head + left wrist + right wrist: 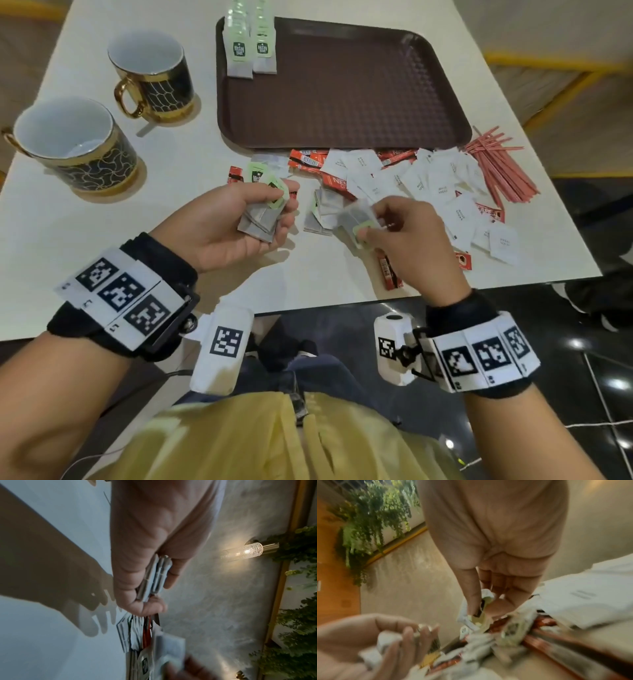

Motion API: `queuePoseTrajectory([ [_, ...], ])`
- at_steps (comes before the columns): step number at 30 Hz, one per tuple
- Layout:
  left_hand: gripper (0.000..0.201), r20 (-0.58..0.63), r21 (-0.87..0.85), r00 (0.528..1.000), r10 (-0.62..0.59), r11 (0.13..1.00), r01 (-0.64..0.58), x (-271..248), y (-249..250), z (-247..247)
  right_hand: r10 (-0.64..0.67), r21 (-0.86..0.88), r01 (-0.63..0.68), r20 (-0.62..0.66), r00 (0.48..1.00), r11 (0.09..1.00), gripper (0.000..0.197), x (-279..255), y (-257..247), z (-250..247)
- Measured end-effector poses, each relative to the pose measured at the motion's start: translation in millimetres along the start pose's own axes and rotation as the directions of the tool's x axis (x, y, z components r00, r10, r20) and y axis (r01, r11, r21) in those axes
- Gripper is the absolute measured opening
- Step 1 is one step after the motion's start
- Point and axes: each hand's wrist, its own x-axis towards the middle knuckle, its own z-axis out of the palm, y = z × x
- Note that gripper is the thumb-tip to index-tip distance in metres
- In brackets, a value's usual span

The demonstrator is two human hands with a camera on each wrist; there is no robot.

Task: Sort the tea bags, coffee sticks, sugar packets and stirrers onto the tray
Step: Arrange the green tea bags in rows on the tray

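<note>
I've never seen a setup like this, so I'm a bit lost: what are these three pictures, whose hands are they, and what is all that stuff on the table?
No machine here: a person wears three cameras. The wide picture comes from the head; the other two look along each wrist. The left hand grips a small stack of tea bags; the right hand pinches one tea bag. On the table lie a brown tray with two rows of tea bags, two mugs, and a mixed pile of sugar packets, red coffee sticks and stirrers.
</note>
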Motion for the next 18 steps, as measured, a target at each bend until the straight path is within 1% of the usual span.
queuePoseTrajectory([
  [1,0.022,-0.013,0.004,1.000,0.008,1.000,-0.008,1.0,-1.5,1.1,-0.040,0.050,0.039,0.008,0.999,0.998,0.002,0.3,-7.2,-4.1],
  [2,0.025,-0.014,0.013,1.000,0.017,1.000,-0.017,1.8,-3.0,2.6,-0.089,0.093,0.086,0.025,0.996,0.992,0.003,0.0,-15.6,-7.4],
  [4,0.026,0.006,0.049,1.000,0.025,0.998,-0.025,2.5,-5.4,8.0,-0.191,0.178,0.170,0.111,0.975,0.969,0.011,0.5,-34.0,-11.6],
  [6,0.031,0.077,0.078,0.997,0.016,0.997,-0.022,1.3,-5.6,13.7,-0.255,0.239,0.199,0.234,0.938,0.950,0.017,2.3,-51.6,-9.9],
  [7,0.036,0.119,0.077,0.993,0.012,0.997,-0.021,-0.1,-5.4,16.2,-0.280,0.223,0.223,0.274,0.920,0.949,0.017,4.4,-57.8,-6.6],
  [8,0.040,0.150,0.064,0.989,0.013,0.998,-0.023,-1.4,-5.0,18.1,-0.304,0.163,0.267,0.275,0.912,0.950,0.016,7.2,-62.2,-1.7],
  [9,0.042,0.165,0.062,0.986,0.019,0.998,-0.029,-2.8,-4.5,19.5,-0.327,0.084,0.316,0.245,0.913,0.945,0.014,9.1,-65.5,3.7],
  [11,0.035,0.161,0.103,0.986,0.038,0.993,-0.055,-3.4,-5.3,18.4,-0.352,-0.033,0.362,0.161,0.922,0.932,0.013,12.8,-66.7,11.0],
  [12,0.032,0.142,0.124,0.989,0.046,0.990,-0.064,-3.1,-6.0,16.4,-0.367,-0.061,0.377,0.129,0.921,0.924,0.015,14.2,-66.0,11.9],
  [14,0.033,0.103,0.122,0.993,0.049,0.991,-0.061,-3.5,-5.9,9.8,-0.373,-0.071,0.380,0.095,0.923,0.922,0.020,17.6,-61.4,9.2],
  [16,0.034,0.049,0.081,0.996,0.071,0.994,-0.074,-6.6,-4.1,0.7,-0.324,-0.113,0.334,0.097,0.941,0.936,0.016,22.7,-49.4,5.0],
  [17,0.036,0.011,0.058,0.996,0.089,0.994,-0.089,-9.2,-2.5,-5.3,-0.303,-0.196,0.322,0.122,0.945,0.926,0.012,25.1,-42.2,5.8],
  [18,0.040,-0.025,0.037,0.994,0.105,0.994,-0.104,-11.9,-0.9,-12.2,-0.292,-0.305,0.329,0.162,0.943,0.893,0.008,26.4,-34.8,9.2],
])
